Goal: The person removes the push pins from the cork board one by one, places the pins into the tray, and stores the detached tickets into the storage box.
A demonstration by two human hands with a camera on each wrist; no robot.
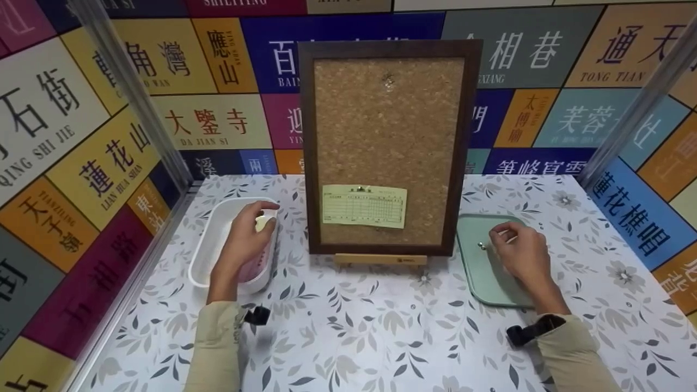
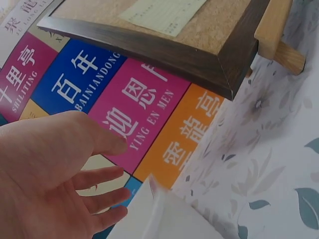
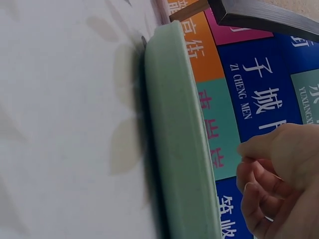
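Note:
A cork board (image 1: 386,136) in a dark wooden frame stands upright on a small wooden easel (image 1: 381,259). A pale yellow form slip (image 1: 364,209) hangs low on it, with a small metal clip (image 1: 361,189) at its top edge. My left hand (image 1: 248,234) is over a white basket (image 1: 199,267), fingers loosely bent and apart from the thumb; something pale yellow shows beside its fingertips. Over a green tray (image 1: 484,291), my right hand (image 1: 520,250) has thumb and forefinger together, other fingers curled. A tiny shiny metal piece (image 1: 482,246) lies near those fingertips; anything between them is hidden.
A white tablecloth (image 1: 354,337) with grey leaves covers the table. Walls of coloured name tiles (image 1: 218,121) close off the back and both sides. Another small metal fitting (image 1: 387,80) sits near the top of the cork.

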